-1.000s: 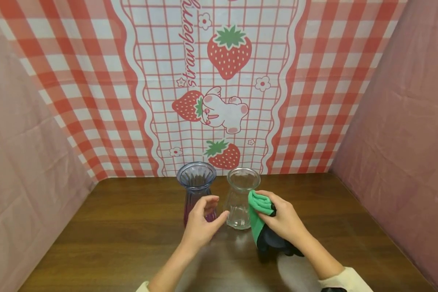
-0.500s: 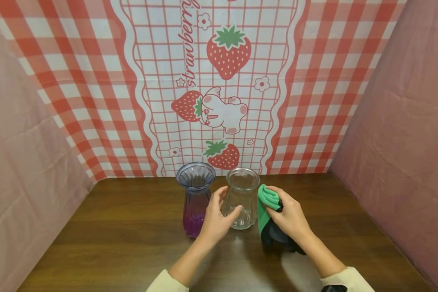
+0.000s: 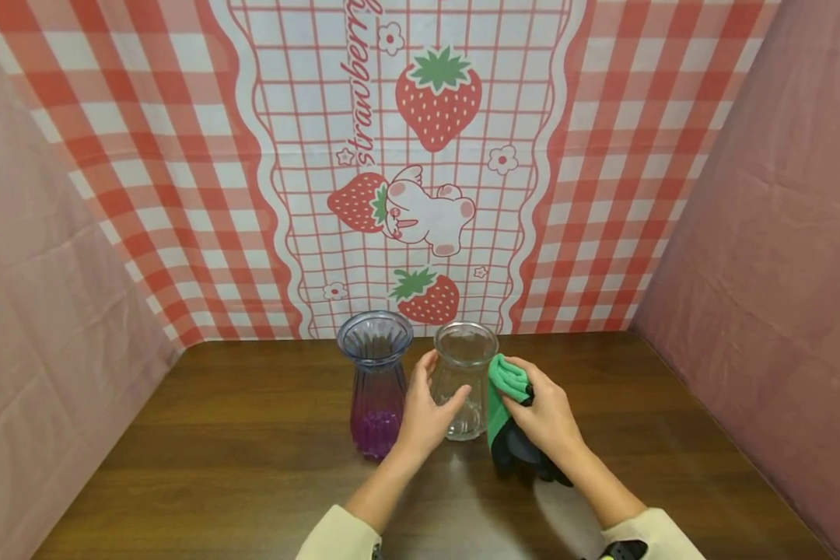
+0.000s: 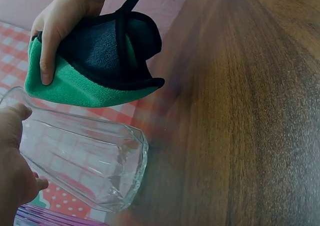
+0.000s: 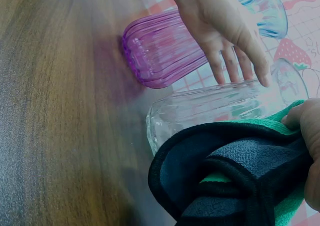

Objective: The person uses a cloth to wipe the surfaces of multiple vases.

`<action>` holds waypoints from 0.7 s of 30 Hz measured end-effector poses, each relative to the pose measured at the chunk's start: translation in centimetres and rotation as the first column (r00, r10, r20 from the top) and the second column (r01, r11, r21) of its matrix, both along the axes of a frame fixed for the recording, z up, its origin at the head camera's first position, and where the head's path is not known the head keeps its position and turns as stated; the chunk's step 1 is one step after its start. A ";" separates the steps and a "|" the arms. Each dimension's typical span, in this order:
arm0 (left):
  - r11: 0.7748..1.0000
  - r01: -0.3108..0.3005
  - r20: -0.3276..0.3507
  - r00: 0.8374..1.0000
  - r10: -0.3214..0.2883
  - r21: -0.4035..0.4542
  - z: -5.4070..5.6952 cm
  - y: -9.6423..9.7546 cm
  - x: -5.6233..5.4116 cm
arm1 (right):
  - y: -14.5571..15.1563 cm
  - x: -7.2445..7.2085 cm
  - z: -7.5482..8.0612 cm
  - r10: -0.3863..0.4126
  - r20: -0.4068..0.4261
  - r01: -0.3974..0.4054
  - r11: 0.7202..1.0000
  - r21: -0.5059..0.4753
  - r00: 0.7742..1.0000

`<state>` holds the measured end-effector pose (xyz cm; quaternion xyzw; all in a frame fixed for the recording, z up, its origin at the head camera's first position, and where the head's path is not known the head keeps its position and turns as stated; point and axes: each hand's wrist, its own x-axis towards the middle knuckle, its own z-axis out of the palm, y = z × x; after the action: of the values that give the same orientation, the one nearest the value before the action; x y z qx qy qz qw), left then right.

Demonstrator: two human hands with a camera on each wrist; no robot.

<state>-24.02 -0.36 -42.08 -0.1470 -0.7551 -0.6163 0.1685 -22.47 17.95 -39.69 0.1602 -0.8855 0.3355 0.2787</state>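
A clear glass vase (image 3: 465,416) stands upright on the wooden table in the head view. My left hand (image 3: 423,412) is at its left side, thumb in front and fingers straight. In the right wrist view the left fingertips (image 5: 232,71) reach the vase's near edge; firm contact is hard to tell. My right hand (image 3: 549,416) grips a folded green and dark grey cloth (image 3: 507,381) with black edging, right beside the vase's right side. Left of the left hand stands a second glass vase (image 3: 378,424), blue at the rim and purple below.
The wooden table (image 3: 238,451) ends at a red checked strawberry backdrop (image 3: 420,179) just behind the vases. Pink fabric walls (image 3: 763,272) rise on both sides. The purple vase is close to the left wrist.
My left hand has moved right, from in front of the purple vase to the clear vase's left side. The right hand with the cloth swung right, then back left toward the clear vase.
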 end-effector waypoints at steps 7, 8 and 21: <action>0.999 -0.023 0.040 0.999 0.025 -0.037 -0.3 0.1 -0.6 | -0.4 -0.3 -0.6 0.000 0.020 0.000 1.000 -0.028 1.000; 0.999 -0.024 0.044 0.999 0.025 -0.039 -0.4 0.1 -0.7 | -0.5 -0.4 -0.6 -0.001 0.020 0.001 1.000 -0.031 1.000; 0.996 -0.042 0.044 0.998 0.045 -0.073 -0.4 0.3 -1.0 | -1.0 -0.6 -1.2 -0.002 -0.016 0.001 1.000 -0.030 1.000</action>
<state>-25.07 -0.11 -42.46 -0.1222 -0.7835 -0.5880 0.1592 -23.11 16.94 -40.89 0.1580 -0.8782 0.3474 0.2884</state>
